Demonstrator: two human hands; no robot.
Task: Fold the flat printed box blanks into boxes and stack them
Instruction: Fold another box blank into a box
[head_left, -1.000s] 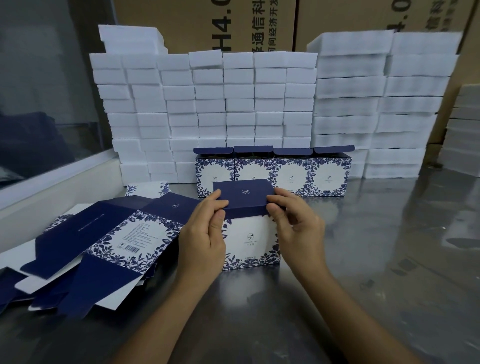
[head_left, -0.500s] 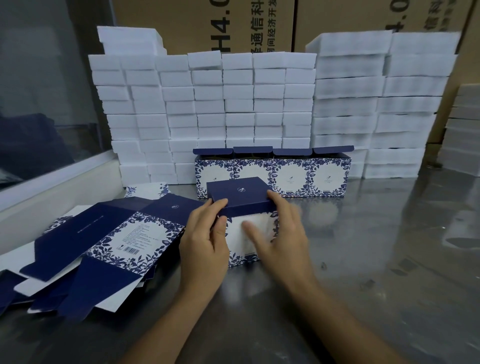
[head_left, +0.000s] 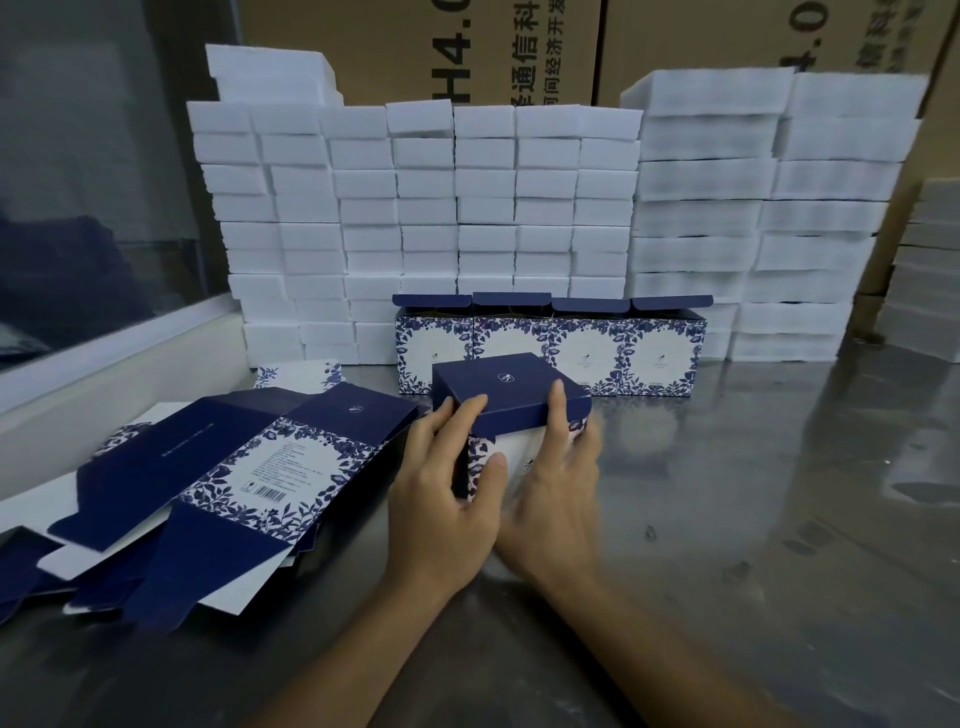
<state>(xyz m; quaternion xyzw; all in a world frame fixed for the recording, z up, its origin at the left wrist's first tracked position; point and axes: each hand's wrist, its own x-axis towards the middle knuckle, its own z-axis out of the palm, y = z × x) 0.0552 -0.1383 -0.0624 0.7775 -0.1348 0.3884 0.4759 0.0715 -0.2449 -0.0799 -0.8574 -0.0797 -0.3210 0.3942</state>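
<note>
While the navy lid panel lies closed over the top of the box (head_left: 511, 402), both hands are on it, so the step in hand looks like the last of the folding: seating the lid and squaring the carton. The left hand (head_left: 447, 499) wraps the box's left corner, fingers curled over the lid edge and thumb pressed against the floral front face, a firm grip on the card. The right hand (head_left: 553, 493) lies against the front with one finger reaching up onto the lid; it is blurred, so whether its grip pinches the box or merely presses flat against it cannot be told. The box stands upright on the steel worktop (head_left: 753, 519), near the front of the row of finished boxes (head_left: 550, 345), which stand side by side with their top flaps raised, backed by stacks of white foam blocks (head_left: 415, 208).

Next, I judge, the box needs carrying back to join that row or to start a tier on it, held lightly so the thin card does not buckle. After that a fresh blank from the pile of flat blanks (head_left: 208, 483) to the left would be taken.
</note>
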